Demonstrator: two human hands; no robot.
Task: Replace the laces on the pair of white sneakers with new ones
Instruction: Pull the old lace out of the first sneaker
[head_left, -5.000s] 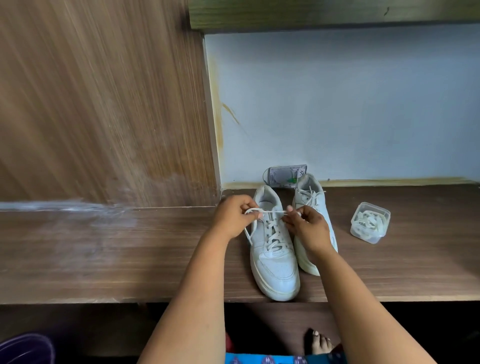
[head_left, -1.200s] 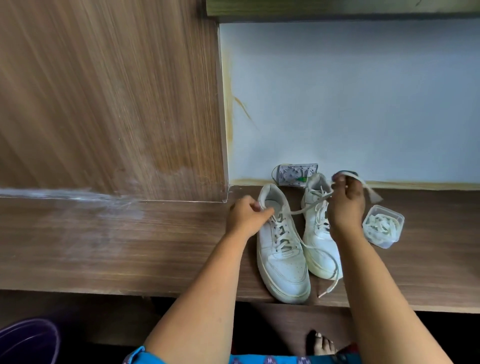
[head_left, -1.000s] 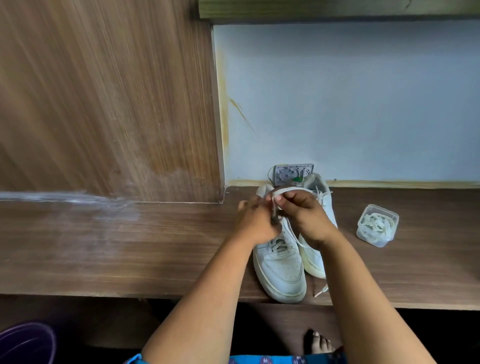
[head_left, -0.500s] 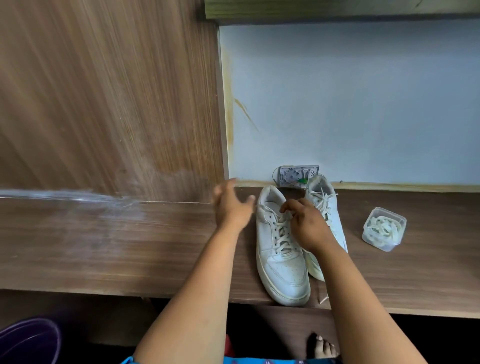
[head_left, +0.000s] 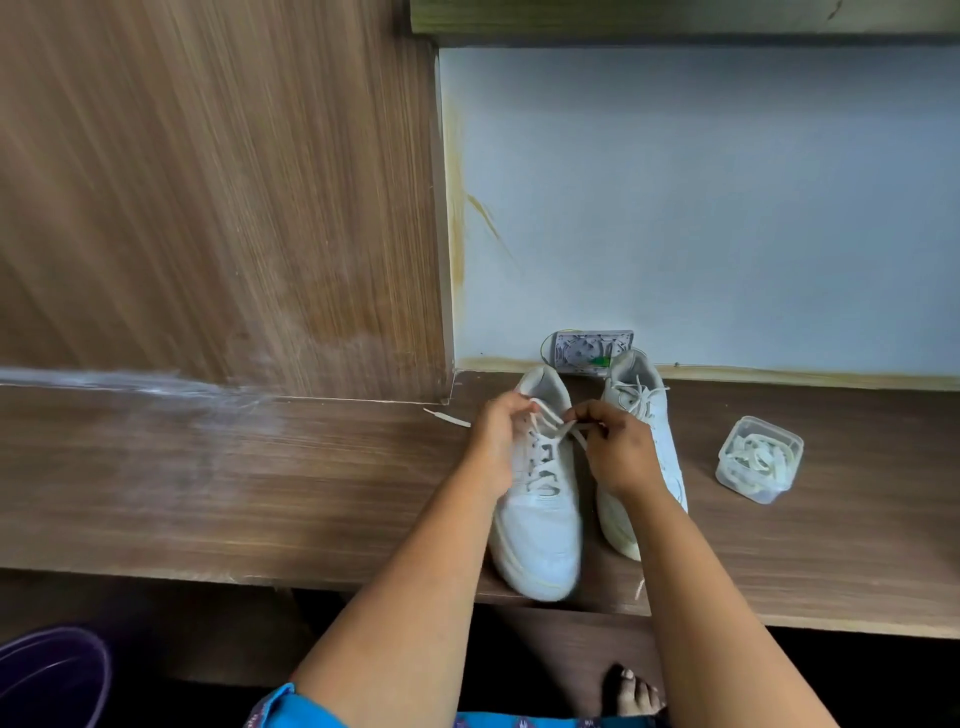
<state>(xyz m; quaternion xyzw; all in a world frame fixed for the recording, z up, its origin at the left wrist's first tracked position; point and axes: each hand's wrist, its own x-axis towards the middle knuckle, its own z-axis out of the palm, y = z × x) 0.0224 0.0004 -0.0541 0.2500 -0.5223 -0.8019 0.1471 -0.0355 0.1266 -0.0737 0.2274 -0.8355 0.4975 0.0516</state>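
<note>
Both hands, left (head_left: 497, 436) and right (head_left: 613, 448), each pinch the lace (head_left: 551, 415) over the near sneaker (head_left: 540, 519) on the bench (head_left: 260, 493).

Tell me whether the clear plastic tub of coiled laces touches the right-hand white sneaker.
Apart. The head view shows bare brown wooden shelf between the clear plastic tub of coiled laces and the right-hand white sneaker.

Single head view, steeply down, close over wooden ledge (head_left: 260, 493)
</note>
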